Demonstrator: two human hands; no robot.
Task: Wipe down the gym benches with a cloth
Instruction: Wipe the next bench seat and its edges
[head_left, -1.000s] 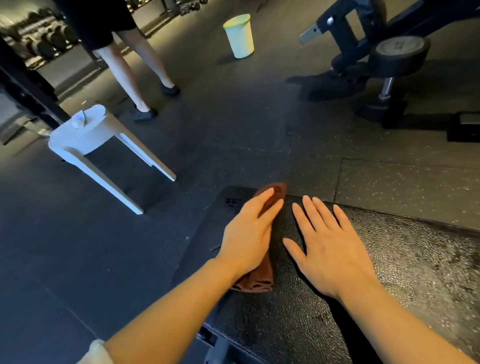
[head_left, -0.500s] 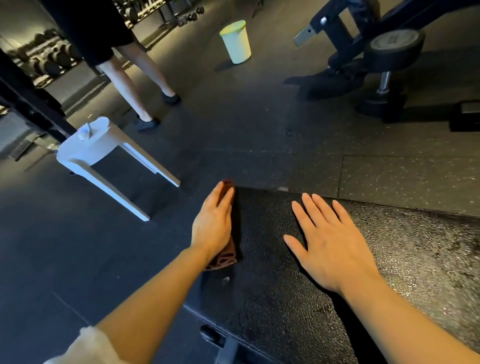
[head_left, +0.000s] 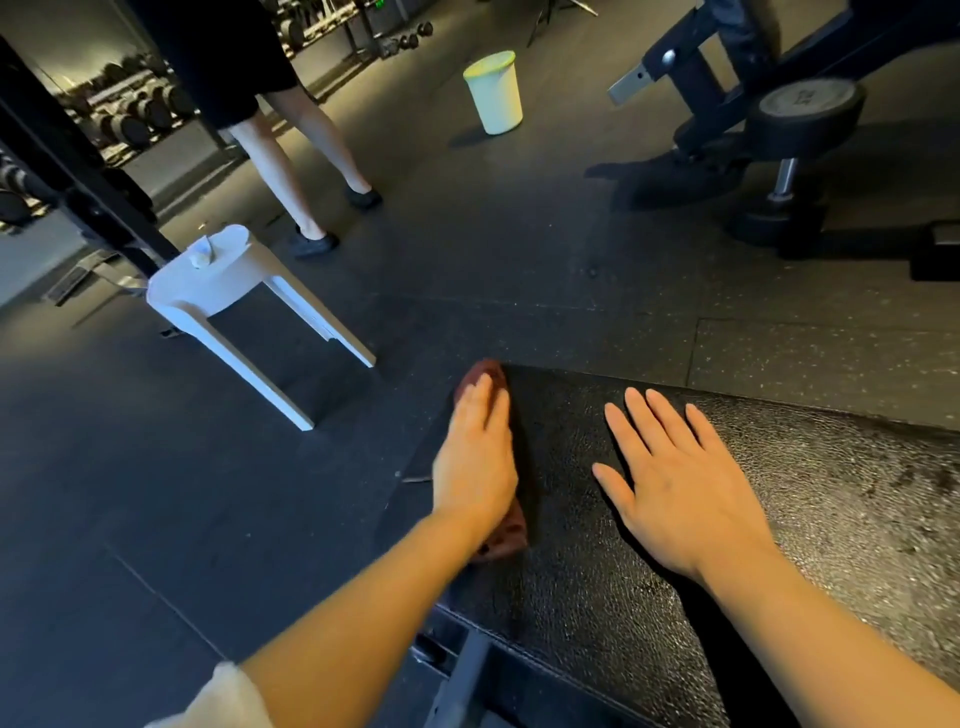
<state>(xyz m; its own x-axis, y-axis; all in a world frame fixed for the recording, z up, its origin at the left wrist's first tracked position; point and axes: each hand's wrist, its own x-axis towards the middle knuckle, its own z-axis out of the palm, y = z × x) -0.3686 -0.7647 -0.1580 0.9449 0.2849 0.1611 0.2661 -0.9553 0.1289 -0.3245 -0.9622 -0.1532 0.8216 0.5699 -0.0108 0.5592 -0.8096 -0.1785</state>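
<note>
A black padded gym bench (head_left: 597, 571) with a pebbled, damp-looking surface fills the lower right. A folded brown cloth (head_left: 485, 375) lies along the bench's left end edge. My left hand (head_left: 475, 457) presses flat on the cloth with straight fingers and covers most of it; only the cloth's far tip and near end show. My right hand (head_left: 670, 478) rests flat on the bench pad with fingers spread, a hand's width to the right of the cloth.
A white plastic stool (head_left: 218, 275) stands on the dark rubber floor to the left. A person's legs (head_left: 291, 171) are behind it. A pale bucket (head_left: 493, 93) sits farther back. A weight machine with a plate (head_left: 805, 114) is at the upper right. Dumbbell racks line the far left.
My left hand slid the cloth leftward from the pad's middle to its left end edge. My right hand stayed flat in place.
</note>
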